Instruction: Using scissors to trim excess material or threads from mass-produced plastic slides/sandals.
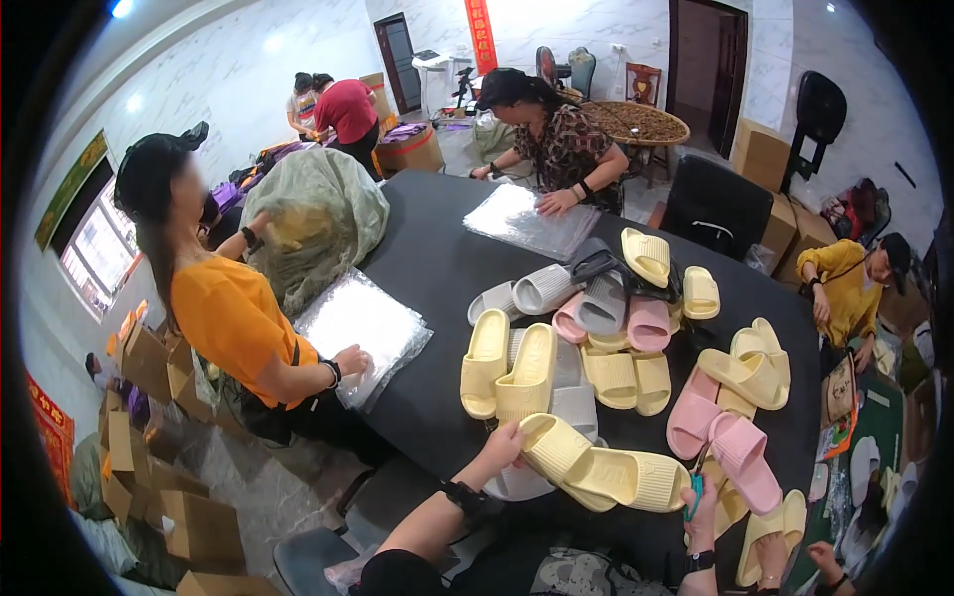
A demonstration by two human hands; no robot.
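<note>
My left hand is closed on the near edge of a pale yellow slide slipper. A second yellow slide slipper overlaps it, toe toward my right hand; whether the two are joined cannot be seen. My right hand is closed round the teal handles of a pair of scissors. The blades point away from me, beside the second slipper and close to a pink slide slipper. Past my left hand, another yellow pair lies on the dark table.
Several yellow, pink and grey slippers are heaped ahead. A co-worker in orange touches clear plastic bags at left; another handles bags across the table. Another person's hand rests at a slipper on my right. Cardboard boxes stand at lower left.
</note>
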